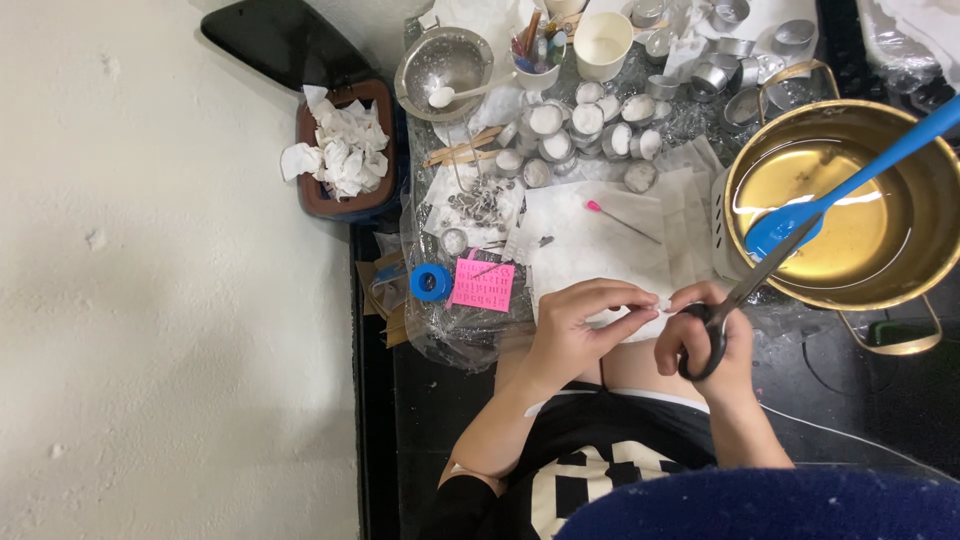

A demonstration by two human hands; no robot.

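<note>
Scissors [745, 292] near brass pot [905, 125] holding blue spatula [800, 222].

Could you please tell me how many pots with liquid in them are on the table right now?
1: the brass pot at the right, holding a blue spatula, just beyond the right hand.

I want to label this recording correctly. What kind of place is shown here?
Probably a home craft corner for candle making, on the floor: a brass pot of melted liquid, many small metal cups filled with white wax, and scissors in the right hand.
</note>
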